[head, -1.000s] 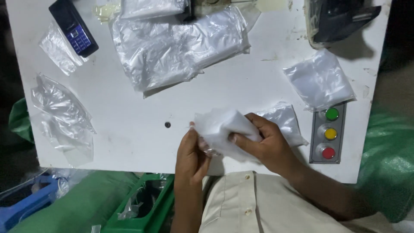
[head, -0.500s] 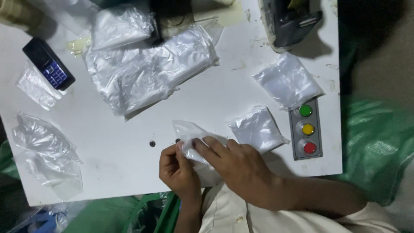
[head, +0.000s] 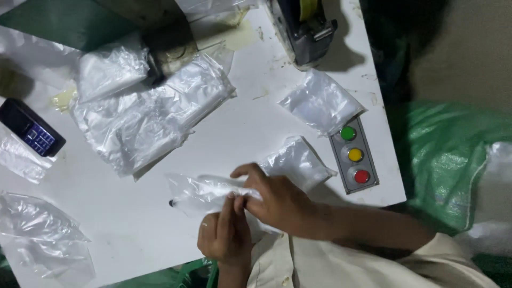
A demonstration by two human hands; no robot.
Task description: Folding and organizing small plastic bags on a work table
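A person seated at a white table (head: 128,234) works a clear plastic bag (head: 205,191) between two bare hands near the table's front edge. The right hand (head: 277,200) lies over the bag's right end, fingers curled down and pinching the film, index finger stretched out along the top edge. The left hand (head: 226,237) comes up from below, thumb and fingertips pressed together on the same stretch of plastic, just beside the right hand's fingers. Both hands are closed on the bag; neither is free.

The bag lies with its long axis running left to right across the table, its loose end trailing away to the left of both hands, past a small dark spot on the tabletop. It is thin, crumpled and see-through, with something white showing inside where the fingers hold it; what that is cannot be told. The right hand covers more of it, the left grips only its lower edge.

Just to the right of the right hand sits a filled white packet (head: 296,162), and beyond it a grey box with green, yellow and red buttons (head: 354,154). A second white packet (head: 321,101) lies above that. A heap of empty clear bags (head: 149,114) fills the table's middle, and a dark phone (head: 31,128) rests at the left.
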